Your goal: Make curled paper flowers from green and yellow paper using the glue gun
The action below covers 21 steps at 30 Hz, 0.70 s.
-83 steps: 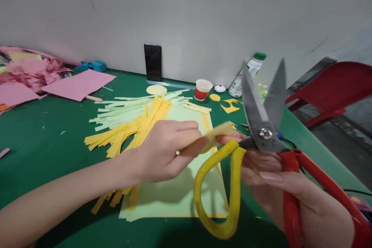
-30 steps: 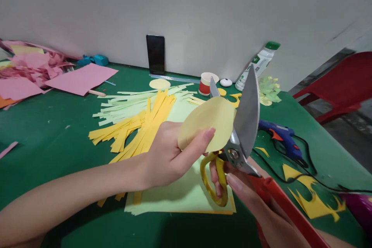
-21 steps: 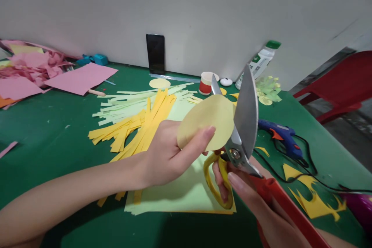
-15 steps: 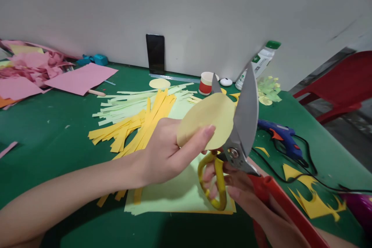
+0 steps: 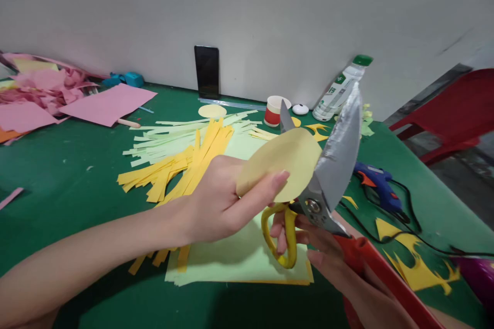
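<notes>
My left hand (image 5: 239, 198) pinches a pale yellow paper disc (image 5: 285, 162) between thumb and fingers. Its right edge lies against the blades of large steel scissors (image 5: 339, 149), which are spread apart. My right hand (image 5: 339, 267) grips these scissors, its fingers through a yellow loop handle; red handle parts run down past the palm. Below both hands is a stack of light green sheets (image 5: 231, 262) with a yellow edge beneath. Yellow paper strips (image 5: 208, 157) and pale green strips (image 5: 154, 141) lie beyond my left wrist.
On the green table (image 5: 116, 298) stand a leaning phone (image 5: 207, 72), a red-and-white cup (image 5: 272, 113) and a tilted bottle (image 5: 335, 92). A blue glue gun (image 5: 380, 185) with its cord and yellow scraps (image 5: 412, 267) lie right. Pink paper (image 5: 110, 104) lies left.
The scissors have shifted slightly right and turned, showing more of the broad blade's inner edge. The paper disc has moved a little right and down with my left hand.
</notes>
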### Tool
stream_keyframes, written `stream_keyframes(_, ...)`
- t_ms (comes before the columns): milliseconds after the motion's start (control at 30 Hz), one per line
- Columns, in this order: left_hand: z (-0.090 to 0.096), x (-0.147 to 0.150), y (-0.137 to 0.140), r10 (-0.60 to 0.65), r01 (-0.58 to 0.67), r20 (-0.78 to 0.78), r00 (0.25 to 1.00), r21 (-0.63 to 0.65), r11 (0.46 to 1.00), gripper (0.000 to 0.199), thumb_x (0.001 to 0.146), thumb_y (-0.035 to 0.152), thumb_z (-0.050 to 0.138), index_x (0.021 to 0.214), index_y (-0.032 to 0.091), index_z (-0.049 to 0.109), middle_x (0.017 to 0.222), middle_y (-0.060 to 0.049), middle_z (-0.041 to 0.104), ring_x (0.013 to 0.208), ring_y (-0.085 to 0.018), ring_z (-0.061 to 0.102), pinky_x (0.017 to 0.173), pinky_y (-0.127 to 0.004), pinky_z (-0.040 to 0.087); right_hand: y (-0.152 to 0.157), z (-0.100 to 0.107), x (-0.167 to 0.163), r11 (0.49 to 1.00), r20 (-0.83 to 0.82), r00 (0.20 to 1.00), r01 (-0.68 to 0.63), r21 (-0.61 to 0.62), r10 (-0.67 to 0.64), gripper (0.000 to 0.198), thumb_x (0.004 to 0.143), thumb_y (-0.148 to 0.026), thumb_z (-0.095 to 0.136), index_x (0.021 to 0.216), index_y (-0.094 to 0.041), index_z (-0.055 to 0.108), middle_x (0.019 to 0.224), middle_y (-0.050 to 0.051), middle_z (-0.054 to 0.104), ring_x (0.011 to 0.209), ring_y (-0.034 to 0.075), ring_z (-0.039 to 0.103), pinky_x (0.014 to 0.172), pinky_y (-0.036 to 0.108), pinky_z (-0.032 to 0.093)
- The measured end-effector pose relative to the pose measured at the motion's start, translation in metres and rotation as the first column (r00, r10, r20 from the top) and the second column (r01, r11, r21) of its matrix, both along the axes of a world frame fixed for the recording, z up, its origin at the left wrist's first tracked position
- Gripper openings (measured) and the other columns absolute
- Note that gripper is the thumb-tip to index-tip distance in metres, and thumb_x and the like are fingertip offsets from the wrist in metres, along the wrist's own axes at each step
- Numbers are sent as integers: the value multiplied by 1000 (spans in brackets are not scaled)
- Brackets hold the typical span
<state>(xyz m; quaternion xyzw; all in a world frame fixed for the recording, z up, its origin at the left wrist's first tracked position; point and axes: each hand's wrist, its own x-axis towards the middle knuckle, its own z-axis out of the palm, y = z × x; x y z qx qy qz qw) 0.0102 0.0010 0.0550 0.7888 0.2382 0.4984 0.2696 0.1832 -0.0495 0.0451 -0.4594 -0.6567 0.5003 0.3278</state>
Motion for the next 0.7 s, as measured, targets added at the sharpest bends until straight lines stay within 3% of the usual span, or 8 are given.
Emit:
stream_keyframes(100,-1,0,1,-52,52,20,998,16,999,36,88,11,41,52,15,42,43,6,53,40,-3,46,39,-10,36,0,-2,2,998,-5,999,-44,49,45,40,73,-15,40,107,-33,51,85,-4,65,66,13,62,58,21,54)
stream_keyframes(200,0,0,2,-70,70,8,998,8,998,35,88,11,40,54,15,44,45,5,57,41,-3,45,40,-11,37,-2,-3,2,996,9,1000,10,87,-11,31,74,-14,39,97,-31,51,82,-4,64,62,12,59,54,19,52)
stream_keyframes(333,2,-2,2,-136,136,13,991,6,991,33,89,9,39,58,14,49,49,5,61,44,-2,51,44,-8,39,-2,-1,0,999,45,999,6,54,-8,34,75,-14,37,102,-29,51,83,-3,64,62,12,59,56,20,52)
stream_keyframes(533,3,-1,1,-104,104,5,995,-1,995,35,89,11,39,56,15,50,48,5,57,44,-3,50,41,-11,37,2,9,-1,999,108,994,-17,-27,19,42,73,-15,38,113,-25,50,79,1,63,61,15,58,54,24,51)
stream_keyframes(700,-2,-1,0,18,-19,-20,1000,-31,999,38,88,19,42,50,19,40,43,4,46,41,-7,44,38,-16,36,2,9,0,999,126,992,0,-34,4,42,72,-17,38,112,-23,50,75,2,64,57,15,59,53,24,52)
